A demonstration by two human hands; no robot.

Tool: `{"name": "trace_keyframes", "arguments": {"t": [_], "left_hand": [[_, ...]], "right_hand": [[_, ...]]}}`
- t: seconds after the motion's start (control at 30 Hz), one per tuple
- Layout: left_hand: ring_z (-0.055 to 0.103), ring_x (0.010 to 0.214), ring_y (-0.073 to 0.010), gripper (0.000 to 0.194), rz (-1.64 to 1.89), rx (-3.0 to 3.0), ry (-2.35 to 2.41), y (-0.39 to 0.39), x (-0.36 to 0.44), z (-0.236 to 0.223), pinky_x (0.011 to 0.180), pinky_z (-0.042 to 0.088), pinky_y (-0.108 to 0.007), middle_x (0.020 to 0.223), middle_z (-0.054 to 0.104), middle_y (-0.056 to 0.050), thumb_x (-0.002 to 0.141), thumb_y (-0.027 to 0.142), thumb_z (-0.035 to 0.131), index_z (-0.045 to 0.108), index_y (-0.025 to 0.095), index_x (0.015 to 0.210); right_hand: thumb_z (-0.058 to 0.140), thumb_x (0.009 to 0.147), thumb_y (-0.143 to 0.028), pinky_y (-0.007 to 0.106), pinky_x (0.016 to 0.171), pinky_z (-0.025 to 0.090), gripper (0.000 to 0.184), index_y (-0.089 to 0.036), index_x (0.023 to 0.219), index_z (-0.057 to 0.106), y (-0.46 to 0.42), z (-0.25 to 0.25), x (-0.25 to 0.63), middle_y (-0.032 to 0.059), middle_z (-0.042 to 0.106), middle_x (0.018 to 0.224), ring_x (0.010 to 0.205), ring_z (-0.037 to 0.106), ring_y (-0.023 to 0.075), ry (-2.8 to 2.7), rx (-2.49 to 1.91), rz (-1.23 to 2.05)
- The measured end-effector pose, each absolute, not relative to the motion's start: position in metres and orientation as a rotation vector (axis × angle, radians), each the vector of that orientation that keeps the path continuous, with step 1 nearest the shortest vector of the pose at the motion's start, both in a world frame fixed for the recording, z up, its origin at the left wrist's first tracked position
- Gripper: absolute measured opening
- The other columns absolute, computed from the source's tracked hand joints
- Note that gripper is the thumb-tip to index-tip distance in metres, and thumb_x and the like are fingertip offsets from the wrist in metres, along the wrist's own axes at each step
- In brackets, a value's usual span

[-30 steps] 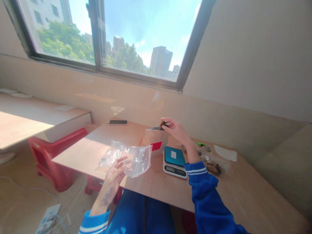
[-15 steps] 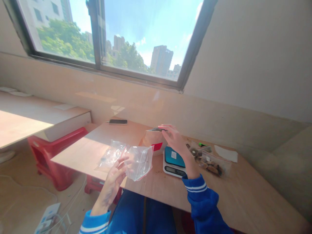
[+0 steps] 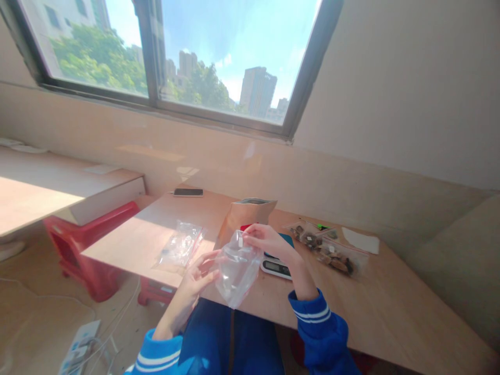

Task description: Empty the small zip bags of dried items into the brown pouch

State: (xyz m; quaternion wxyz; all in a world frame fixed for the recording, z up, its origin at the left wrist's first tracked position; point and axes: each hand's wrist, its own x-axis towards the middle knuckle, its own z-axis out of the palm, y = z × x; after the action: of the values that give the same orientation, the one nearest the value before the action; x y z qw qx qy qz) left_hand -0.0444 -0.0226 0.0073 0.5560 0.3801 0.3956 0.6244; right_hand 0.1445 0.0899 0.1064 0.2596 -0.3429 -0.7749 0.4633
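Between my hands, above the table's front edge, hangs a clear zip bag that looks to have nothing in it. My left hand grips its left side, while the fingers of my right hand pinch its top edge. Behind the bag stands an open brown paper pouch with a red patch mostly hidden. A kitchen scale with a blue-green top is partly covered by my right hand. More clear zip bags lie flat on the table to the left.
Bags of brown dried pieces and a white paper lie to the right. A phone rests at the back edge. Red stools and a power strip are at the lower left.
My right hand has left the paper pouch's mouth and come down to the zip bag's top edge. The zip bag has turned and now hangs lower, held by both hands.
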Motion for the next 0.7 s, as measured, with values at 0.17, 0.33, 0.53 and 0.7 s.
{"name": "trace_keyframes", "arguments": {"t": [0.17, 0.33, 0.53, 0.7], "left_hand": [[0.068, 0.098, -0.0287, 0.057, 1.451, 0.888, 0.992, -0.025, -0.054, 0.010, 0.086, 0.052, -0.040, 0.118, 0.068, -0.016, 0.065, 0.031, 0.080, 0.061, 0.018, 0.116], [0.068, 0.100, -0.0296, 0.054, 1.396, 0.895, 1.031, -0.034, -0.055, 0.027, 0.087, 0.052, -0.041, 0.120, 0.067, -0.016, 0.065, 0.030, 0.080, 0.062, 0.018, 0.115], [0.065, 0.107, -0.0282, 0.050, 1.289, 0.904, 1.032, -0.044, -0.065, 0.035, 0.091, 0.050, -0.039, 0.119, 0.068, -0.014, 0.065, 0.030, 0.080, 0.065, 0.021, 0.112], [0.070, 0.095, -0.0267, 0.049, 1.314, 0.822, 1.081, -0.045, -0.074, 0.034, 0.086, 0.052, -0.036, 0.094, 0.075, -0.012, 0.063, 0.034, 0.081, 0.066, 0.019, 0.107]], "right_hand": [[0.074, 0.070, -0.041, 0.022, 0.049, 0.041, 0.034, -0.014, 0.090, 0.069, 0.094, 0.108, 0.154, 0.0016, 0.065, 0.071, 0.055, 0.053, 0.0097, -1.925, -0.971, 1.232], [0.077, 0.068, -0.039, 0.022, 0.049, 0.039, 0.034, -0.016, 0.091, 0.069, 0.093, 0.108, 0.156, 0.0008, 0.065, 0.071, 0.055, 0.052, 0.0092, -1.820, -0.951, 1.280], [0.073, 0.073, -0.039, 0.022, 0.049, 0.038, 0.033, -0.017, 0.097, 0.068, 0.096, 0.100, 0.164, 0.0007, 0.065, 0.073, 0.056, 0.052, 0.0098, -1.854, -0.877, 1.302], [0.073, 0.074, -0.037, 0.022, 0.049, 0.036, 0.029, -0.017, 0.095, 0.068, 0.102, 0.096, 0.174, 0.0015, 0.067, 0.076, 0.056, 0.051, 0.0093, -1.788, -0.838, 1.270]]}}
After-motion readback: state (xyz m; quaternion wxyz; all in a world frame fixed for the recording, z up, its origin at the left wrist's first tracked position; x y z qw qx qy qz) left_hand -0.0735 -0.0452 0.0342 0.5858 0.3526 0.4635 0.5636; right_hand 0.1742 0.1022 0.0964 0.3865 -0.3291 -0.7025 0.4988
